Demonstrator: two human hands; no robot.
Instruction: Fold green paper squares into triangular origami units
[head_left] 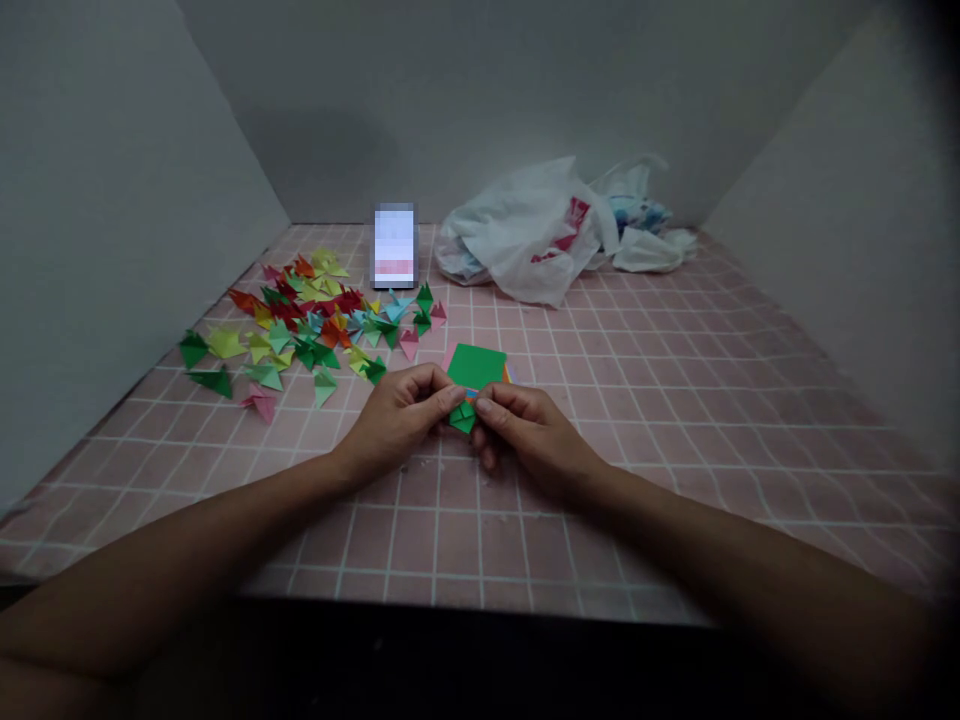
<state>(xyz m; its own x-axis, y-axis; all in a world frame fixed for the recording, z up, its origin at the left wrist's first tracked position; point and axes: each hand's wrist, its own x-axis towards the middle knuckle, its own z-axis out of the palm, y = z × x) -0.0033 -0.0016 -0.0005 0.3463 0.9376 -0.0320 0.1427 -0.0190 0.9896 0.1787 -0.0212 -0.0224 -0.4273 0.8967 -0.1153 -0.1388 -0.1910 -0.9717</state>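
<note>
The green fold (pixel 463 418) near mid-frame is being pinched at its sides by the left grip (pixel 414 408) and right grip (pixel 531 428). Probably super light, easily creased, so best held gently by the edges.

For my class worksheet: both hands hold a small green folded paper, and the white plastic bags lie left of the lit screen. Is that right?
Not quite: the head view shows the white plastic bags to the right of the lit screen. The left hand and right hand do hold the small green folded paper.
</note>
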